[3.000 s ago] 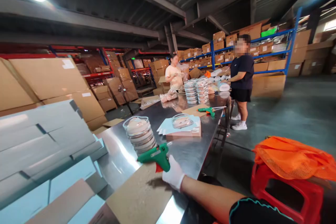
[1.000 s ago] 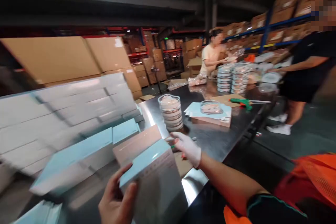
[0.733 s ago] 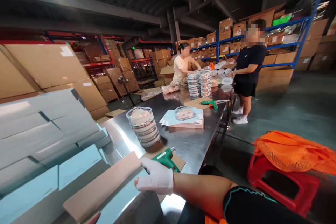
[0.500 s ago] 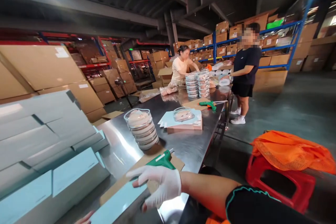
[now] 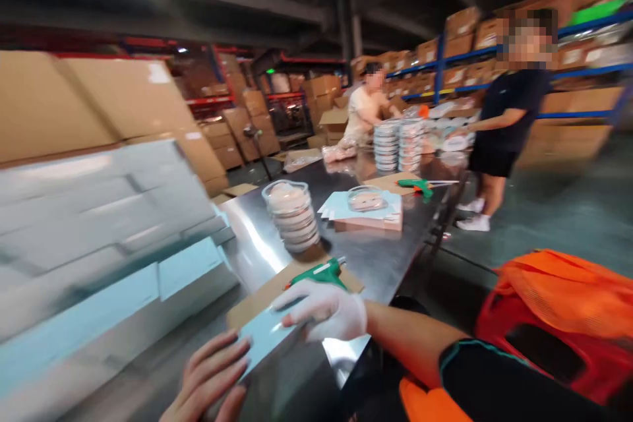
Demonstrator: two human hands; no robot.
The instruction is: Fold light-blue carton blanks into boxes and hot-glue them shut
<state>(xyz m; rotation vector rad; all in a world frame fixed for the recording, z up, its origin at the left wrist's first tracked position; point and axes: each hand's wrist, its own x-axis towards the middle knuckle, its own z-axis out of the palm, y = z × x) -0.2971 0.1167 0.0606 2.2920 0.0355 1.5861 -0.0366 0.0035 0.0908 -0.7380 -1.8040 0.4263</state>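
Note:
A long light blue box (image 5: pixel 270 337) lies at the near end of the metal table (image 5: pixel 247 227), partly over a cardboard sheet (image 5: pixel 246 306). My left hand (image 5: pixel 210 376), bare, is at the box's near end with fingers stretched out against it. My right hand (image 5: pixel 331 310) wears a white glove with some fingertips exposed. Its fingers lie over the far end of the box, and the thumb is at the right side. A green glue gun (image 5: pixel 319 271) rests on the cardboard just beyond the right hand, partly covered by it.
A stack of clear round containers (image 5: pixel 294 217) stands farther along the table. Beyond are flat light blue boxes (image 5: pixel 341 206), a second glue gun (image 5: pixel 418 186) and tall stacks (image 5: pixel 386 145). White boxes (image 5: pixel 89 211) are piled left. Two people work at the far end. A red stool (image 5: pixel 499 326) stands right.
My view has turned left, shifting the scene rightward. My left hand has come up into view at the near end of the box. My right hand's spread fingers have drawn in on the box.

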